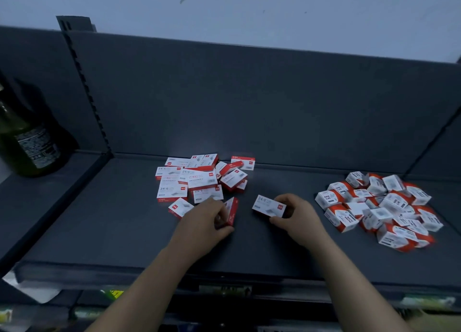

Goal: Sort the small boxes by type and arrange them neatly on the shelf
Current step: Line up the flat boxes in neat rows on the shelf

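Grip first: my left hand (203,219) is curled round a red-edged staple box (231,213), holding it up on its long edge with the red side turned to the right. I cannot tell whether it touches the shelf (124,219). My right hand (298,214) pinches a 2nd staple box (269,206) by its right end. This 1 lies flat, label up, its long axis running left to right and dipping a little to the right. The 2 held boxes are near each other but apart, over the front middle of the shelf.

Just behind my left hand sits the heap of flat staple boxes (193,179), lying at all angles, some overlapping. It lies back and left of both held boxes, and my left hand is the nearer 1 to it. Well apart, at the right end, is the heap of squarer paper clip boxes (379,207). A dark green bottle (27,137) stands in the next bay to the left.

I judge the 2 types mostly separated. Squaring the flat boxes into rows, long edges parallel to the shelf front, looks like what remains.
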Action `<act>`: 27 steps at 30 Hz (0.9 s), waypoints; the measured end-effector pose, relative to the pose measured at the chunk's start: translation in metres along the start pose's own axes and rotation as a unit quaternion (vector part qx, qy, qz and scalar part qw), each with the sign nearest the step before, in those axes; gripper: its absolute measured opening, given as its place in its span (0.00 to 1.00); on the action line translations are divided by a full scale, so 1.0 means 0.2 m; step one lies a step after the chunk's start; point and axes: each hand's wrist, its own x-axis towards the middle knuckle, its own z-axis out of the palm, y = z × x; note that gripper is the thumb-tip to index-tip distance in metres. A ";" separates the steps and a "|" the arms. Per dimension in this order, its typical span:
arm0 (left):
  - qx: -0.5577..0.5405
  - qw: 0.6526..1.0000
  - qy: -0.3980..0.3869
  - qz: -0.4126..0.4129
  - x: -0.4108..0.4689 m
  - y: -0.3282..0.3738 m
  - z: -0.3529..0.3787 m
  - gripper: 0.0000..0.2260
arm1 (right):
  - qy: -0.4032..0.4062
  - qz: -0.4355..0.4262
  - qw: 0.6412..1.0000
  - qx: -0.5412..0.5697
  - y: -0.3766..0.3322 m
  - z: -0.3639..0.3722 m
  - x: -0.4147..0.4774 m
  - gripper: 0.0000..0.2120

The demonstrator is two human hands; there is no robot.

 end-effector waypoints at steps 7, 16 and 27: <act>-0.006 0.992 -0.120 -0.047 0.12 0.06 0.01 0.23 | -0.031 0.045 0.994 0.090 0.07 -0.08 -0.05 0.19; -0.015 0.969 -0.223 -0.107 0.21 0.10 -0.02 0.33 | -0.046 0.031 0.987 0.151 0.11 -0.07 -0.06 0.19; -0.067 0.982 -0.126 -0.123 0.07 0.15 0.02 0.37 | -0.054 0.022 0.981 0.185 0.12 -0.08 -0.08 0.20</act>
